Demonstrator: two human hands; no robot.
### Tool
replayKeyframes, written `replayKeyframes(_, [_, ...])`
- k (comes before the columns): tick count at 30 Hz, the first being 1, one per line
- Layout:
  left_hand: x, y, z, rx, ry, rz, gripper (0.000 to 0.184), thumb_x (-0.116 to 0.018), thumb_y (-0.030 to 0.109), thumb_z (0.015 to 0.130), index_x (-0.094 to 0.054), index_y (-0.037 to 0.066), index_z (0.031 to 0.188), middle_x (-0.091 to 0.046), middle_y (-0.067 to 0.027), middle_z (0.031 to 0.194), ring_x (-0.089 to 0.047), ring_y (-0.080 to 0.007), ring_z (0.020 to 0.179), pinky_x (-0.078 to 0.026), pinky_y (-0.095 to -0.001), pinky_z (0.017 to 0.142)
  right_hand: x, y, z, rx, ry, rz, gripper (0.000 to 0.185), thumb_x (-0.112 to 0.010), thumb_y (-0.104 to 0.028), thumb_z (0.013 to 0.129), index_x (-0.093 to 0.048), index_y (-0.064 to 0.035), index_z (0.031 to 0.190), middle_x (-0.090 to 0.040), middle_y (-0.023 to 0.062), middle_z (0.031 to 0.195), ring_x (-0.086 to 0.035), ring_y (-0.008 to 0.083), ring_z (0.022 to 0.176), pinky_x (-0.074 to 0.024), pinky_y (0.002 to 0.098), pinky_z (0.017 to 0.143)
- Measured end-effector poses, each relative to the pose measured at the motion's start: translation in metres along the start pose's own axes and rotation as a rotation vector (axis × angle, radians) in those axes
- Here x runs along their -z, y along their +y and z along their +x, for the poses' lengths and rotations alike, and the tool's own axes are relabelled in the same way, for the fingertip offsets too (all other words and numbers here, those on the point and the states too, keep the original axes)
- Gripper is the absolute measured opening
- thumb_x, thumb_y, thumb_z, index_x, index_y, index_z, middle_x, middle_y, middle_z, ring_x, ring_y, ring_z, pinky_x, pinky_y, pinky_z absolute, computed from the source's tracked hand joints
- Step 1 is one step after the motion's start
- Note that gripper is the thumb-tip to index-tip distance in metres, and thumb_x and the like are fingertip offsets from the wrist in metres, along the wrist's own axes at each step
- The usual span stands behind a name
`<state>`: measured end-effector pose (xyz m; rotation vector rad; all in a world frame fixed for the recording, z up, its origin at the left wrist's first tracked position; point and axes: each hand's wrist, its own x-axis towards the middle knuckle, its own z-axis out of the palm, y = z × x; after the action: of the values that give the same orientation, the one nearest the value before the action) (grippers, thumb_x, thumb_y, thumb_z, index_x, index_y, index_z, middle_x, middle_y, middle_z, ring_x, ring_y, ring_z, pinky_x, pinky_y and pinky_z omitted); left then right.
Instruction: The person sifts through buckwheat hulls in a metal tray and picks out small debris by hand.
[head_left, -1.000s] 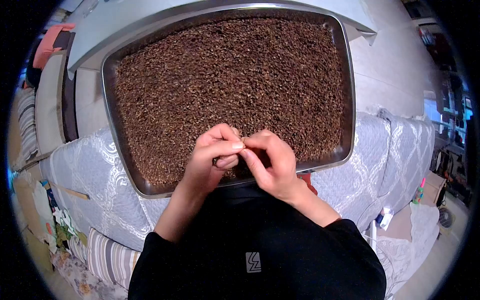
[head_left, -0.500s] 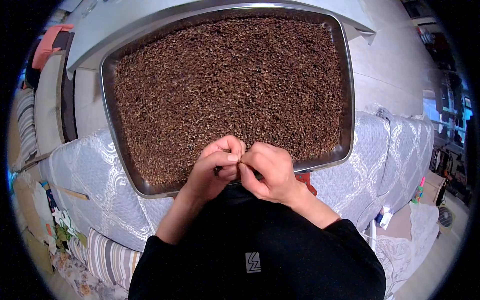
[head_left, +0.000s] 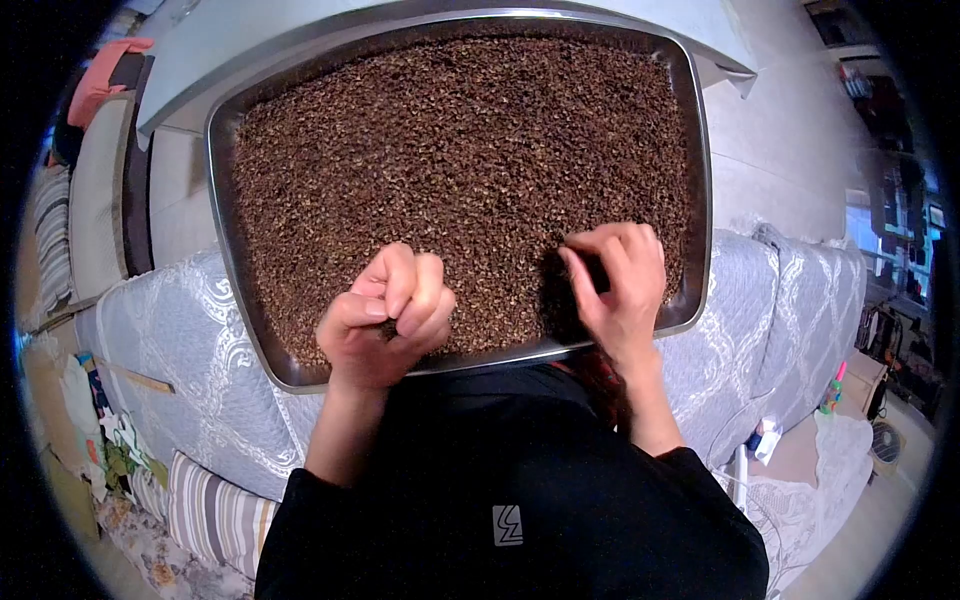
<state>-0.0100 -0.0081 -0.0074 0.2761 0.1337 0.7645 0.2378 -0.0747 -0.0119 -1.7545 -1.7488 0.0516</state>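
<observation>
A large metal tray (head_left: pixel 706 200) holds a thick layer of small brown dried bits (head_left: pixel 450 170). Over its near left part is my left hand (head_left: pixel 390 315), palm side up, its fingers curled in and the thumb against them. Whatever it may hold is hidden. My right hand (head_left: pixel 622 285) hangs over the near right part, back upward. Its thumb and forefinger tips meet in a pinch just above the bits, and I cannot make out anything between them. A dark shadow falls beside this hand.
The tray rests partly on a bed or sofa with a grey patterned cover (head_left: pixel 190 310). A pale table (head_left: pixel 190 60) stands behind it. A striped cushion (head_left: pixel 215 510) lies at lower left. At right is a lace-covered surface (head_left: pixel 835 480).
My hands, which were together at the tray's near edge, have parted. The right moved right and out over the bits; the left shifted left and turned palm up.
</observation>
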Motion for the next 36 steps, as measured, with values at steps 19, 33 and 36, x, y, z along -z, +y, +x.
replayKeyframes(19, [-0.01, -0.028, 0.019, 0.153, 0.227, 0.134, 0.031, -0.041, 0.021, 0.104, -0.044, 0.006, 0.076, -0.037, 0.0005, 0.066, -0.031, -0.0075, 0.052, -0.024, -0.0225, 0.045, 0.013, -0.007, 0.005, -1.095, -0.202, 1.716, 0.016, -0.058, -0.018, 0.101, -0.061, -0.0027, 0.104, -0.065, 0.0105, 0.101, -0.057, 0.0105, 0.078, -0.0414, 0.02, 0.058])
replayKeyframes(33, [-0.004, -0.047, 0.023, 0.402, 0.504, 0.033, 0.024, -0.045, 0.026, 0.102, -0.056, 0.006, 0.1, -0.058, -0.004, 0.092, -0.053, -0.0104, 0.073, -0.04, -0.0229, 0.058, 0.007, -0.061, 0.01, 0.18, -0.161, 0.44, 0.023, -0.075, -0.001, 0.075, -0.073, -0.0043, 0.098, -0.064, 0.0099, 0.088, -0.063, 0.0229, 0.079, -0.0505, 0.0333, 0.068])
replayKeyframes(36, [-0.005, -0.042, 0.018, 0.377, 0.483, 0.059, 0.025, -0.04, 0.026, 0.104, -0.053, 0.006, 0.098, -0.054, -0.0051, 0.093, -0.052, -0.013, 0.078, -0.038, -0.023, 0.056, 0.013, -0.049, 0.003, -0.026, -0.15, 0.479, 0.019, -0.076, -0.001, 0.075, -0.075, -0.0066, 0.093, -0.064, 0.0094, 0.088, -0.063, 0.0231, 0.078, -0.0507, 0.0336, 0.068])
